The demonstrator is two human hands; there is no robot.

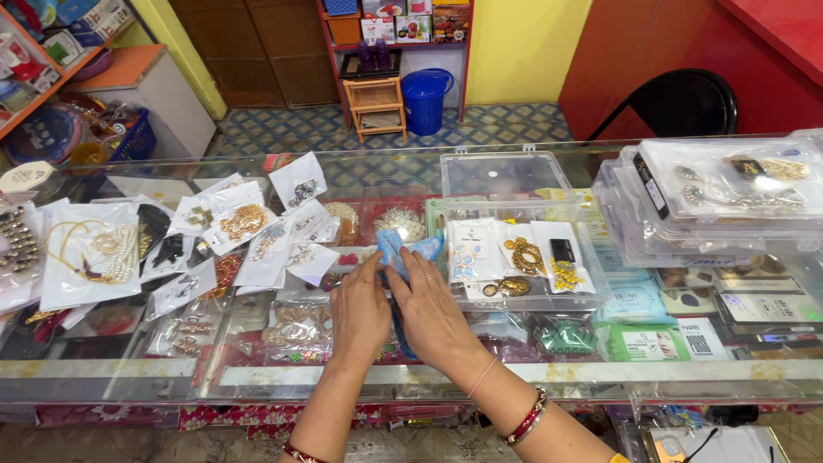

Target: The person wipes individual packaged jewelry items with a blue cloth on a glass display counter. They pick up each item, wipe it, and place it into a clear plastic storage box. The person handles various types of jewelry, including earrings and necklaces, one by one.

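While your gaze falls straight down on the glass surface [283,377], the far left at nine o'clock holds a clear packet with a pearl and gold necklace [94,253], lying flat so it shows through the plastic. Toward ten o'clock, small packets of earrings [244,221] are fanned out and overlapping, apparently spread for viewing. At the centre your two hands meet on a blue cloth [403,250]. Your left hand [358,310] lies over its lower part with fingers curled onto it; your right hand [431,310] presses beside it, fingers extended up along the fabric. Both are grasping or pinning the cloth against the glass, though how tightly you cannot tell. The cloth's upper end sticks out beyond your fingertips at twelve o'clock. Just to the right, at two o'clock, an open clear box [514,257] holds carded gold earrings, its lid tipped back. Farther right, at three o'clock, stacked clear boxes [729,201] carry more jewellery.
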